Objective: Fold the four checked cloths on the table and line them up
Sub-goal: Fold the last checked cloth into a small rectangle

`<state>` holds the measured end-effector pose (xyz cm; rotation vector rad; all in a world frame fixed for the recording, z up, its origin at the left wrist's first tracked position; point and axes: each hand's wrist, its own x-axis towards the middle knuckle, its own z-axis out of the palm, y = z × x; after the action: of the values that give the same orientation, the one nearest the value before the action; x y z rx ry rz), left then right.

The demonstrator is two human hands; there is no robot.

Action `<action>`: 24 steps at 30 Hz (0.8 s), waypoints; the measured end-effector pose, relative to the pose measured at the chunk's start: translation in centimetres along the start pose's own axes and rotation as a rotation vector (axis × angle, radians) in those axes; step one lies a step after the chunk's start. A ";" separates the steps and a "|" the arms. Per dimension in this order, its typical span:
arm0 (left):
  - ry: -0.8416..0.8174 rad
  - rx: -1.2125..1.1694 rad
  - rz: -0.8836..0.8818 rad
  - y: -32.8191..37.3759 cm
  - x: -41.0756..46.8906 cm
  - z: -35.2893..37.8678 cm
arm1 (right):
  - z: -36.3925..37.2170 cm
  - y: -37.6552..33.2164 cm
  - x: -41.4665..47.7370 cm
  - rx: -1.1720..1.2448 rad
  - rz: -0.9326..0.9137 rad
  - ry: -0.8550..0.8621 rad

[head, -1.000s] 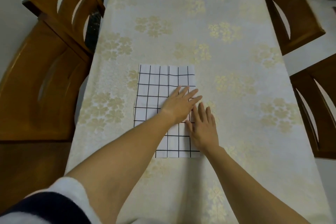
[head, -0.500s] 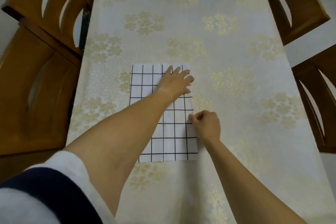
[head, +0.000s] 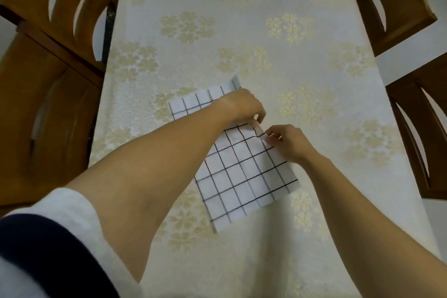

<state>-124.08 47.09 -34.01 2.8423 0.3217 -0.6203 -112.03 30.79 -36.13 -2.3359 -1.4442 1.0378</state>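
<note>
**Head view.** We found one white rectangular fabric cloth with black checks (head: 242, 176) lying on the cream flower-patterned tablecloth (head: 242, 31), just below the middle of the view. It was skewed, with its long axis running from 11 to 5 o'clock. The left hand (head: 243, 106), its forearm lying across the cloth, pinched the 3 o'clock long edge with curled fingers. The right hand (head: 287, 144) pinched the same edge just beside it, toward 5 o'clock, fingers likewise curled on the fabric. The cloth's far corner (head: 235, 82), at 12 o'clock from the left hand, stood curled up off the table. Brown wooden chairs (head: 48, 80) flanked the table at 9 and 3 o'clock.

**Risks, in our judgement.**
- Both grips sat close together at mid-edge, so the unsupported ends of that edge would sag on lifting and the fold could land crooked.
- The raised corner could be pressed under and creased.
- The skew, left uncorrected, could carry into the final line-up.
</note>
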 end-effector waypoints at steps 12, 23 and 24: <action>-0.065 -0.567 -0.362 -5.1 -5.8 2.5 | -3.0 -0.7 3.6 -0.089 -0.056 -0.122; 0.068 -0.777 -0.483 -7.2 -10.0 6.3 | -5.6 -1.3 6.0 -0.392 -0.030 -0.287; 0.061 -0.772 -0.478 -7.2 -10.1 6.4 | -5.9 -1.3 6.2 -0.433 -0.028 -0.300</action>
<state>-137.39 50.64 -36.50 2.0412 1.0170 -0.3654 -107.42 37.73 -33.99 -2.5094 -1.9811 1.2096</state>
